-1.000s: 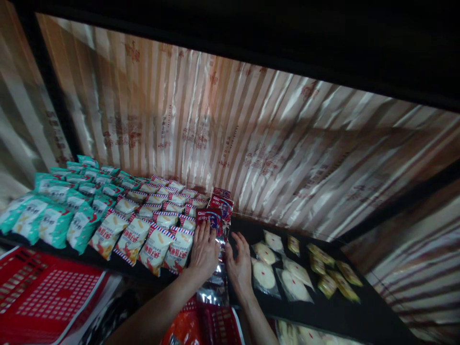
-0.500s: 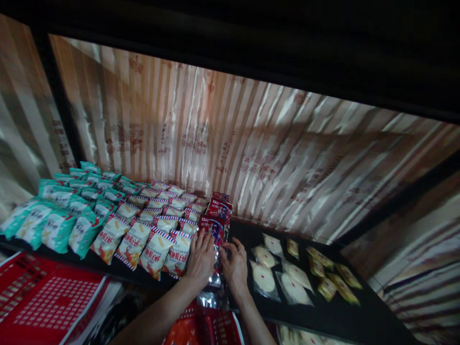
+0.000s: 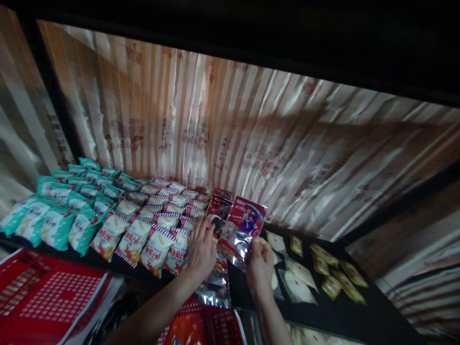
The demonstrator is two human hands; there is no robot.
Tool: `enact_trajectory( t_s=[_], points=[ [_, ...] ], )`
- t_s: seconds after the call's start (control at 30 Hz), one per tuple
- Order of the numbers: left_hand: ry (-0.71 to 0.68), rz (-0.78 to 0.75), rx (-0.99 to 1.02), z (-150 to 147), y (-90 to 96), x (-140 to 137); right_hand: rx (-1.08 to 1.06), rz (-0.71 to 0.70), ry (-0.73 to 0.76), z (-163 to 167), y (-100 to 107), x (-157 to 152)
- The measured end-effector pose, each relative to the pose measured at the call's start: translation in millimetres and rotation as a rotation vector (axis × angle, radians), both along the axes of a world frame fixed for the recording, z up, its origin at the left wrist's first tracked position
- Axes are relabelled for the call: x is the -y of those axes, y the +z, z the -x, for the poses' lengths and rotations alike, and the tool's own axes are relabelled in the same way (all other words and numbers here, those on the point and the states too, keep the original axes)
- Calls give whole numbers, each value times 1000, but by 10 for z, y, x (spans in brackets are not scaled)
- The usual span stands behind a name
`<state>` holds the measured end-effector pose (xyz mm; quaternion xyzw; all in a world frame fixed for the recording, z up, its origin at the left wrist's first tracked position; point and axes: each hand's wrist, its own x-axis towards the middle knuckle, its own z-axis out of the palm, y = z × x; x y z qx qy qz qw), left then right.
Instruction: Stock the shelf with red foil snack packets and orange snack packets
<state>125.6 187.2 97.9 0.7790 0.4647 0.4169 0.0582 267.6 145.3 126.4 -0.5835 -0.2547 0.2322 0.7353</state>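
My right hand (image 3: 261,264) pinches the lower right edge of a red snack packet (image 3: 247,218) with a silvery, shiny lower part, held raised and tilted. My left hand (image 3: 201,248) has its fingers stretched out, lying against the left side of a row of similar red packets (image 3: 220,207). The silvery lower ends (image 3: 215,287) of more packets show below, at the shelf's front. Left of that hand stand rows of white snack bags (image 3: 157,249) with striped red and blue edges.
Teal snack bags (image 3: 57,227) fill the left end of the black shelf (image 3: 323,311). Round pale packets (image 3: 296,285) and small yellow-green packets (image 3: 330,286) lie to the right. Red baskets (image 3: 53,297) sit below the front edge. A wrinkled printed sheet (image 3: 230,124) hangs behind.
My right hand has lifted a red packet from the row and moved it right. My left hand stays by the row, with only a slight shift.
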Motion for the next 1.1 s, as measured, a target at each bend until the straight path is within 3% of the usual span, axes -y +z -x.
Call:
enact_trajectory(
  t_s=[0.1,0.27,0.47,0.73,1.1],
  points=[
    [-70,27,-110,-84,14,-16,-231,-121,-66,-225,38,7],
    [-53,62,-149,-301,22,-69,-422,-66,-130,-438,51,119],
    [-25,99,-201,-394,13,-151,-427,-33,-93,-469,-19,204],
    [22,80,-198,-372,-39,-54,-398,-83,-61,-442,-139,109],
    [85,130,-122,-398,-73,12,-198,-129,19,-265,-9,-516]
  ],
)
